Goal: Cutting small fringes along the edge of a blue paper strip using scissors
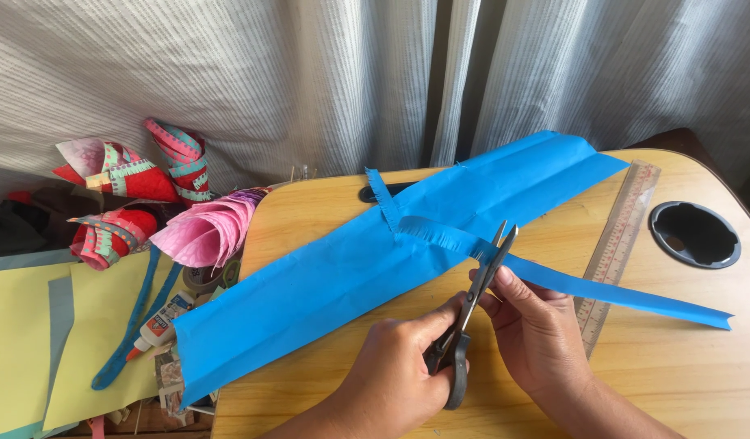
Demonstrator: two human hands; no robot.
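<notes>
Scissors (472,313) sit gripped in my left hand (395,378), blades parted around the blue strip (602,289) my right hand (537,333) pinches at centre frame. Strip runs rightward off the blue sheet (342,284) across the counter (692,366); slack could make my cut wander.

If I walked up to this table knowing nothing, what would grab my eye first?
The long bright blue paper sheet lying slantwise across the wooden table stands out at once. At the front, the left hand works dark scissors whose open blades sit on a narrow blue strip, with the right hand touching the strip beside them. Off the table's left edge lie pink and red paper cones and a glue bottle.
</notes>
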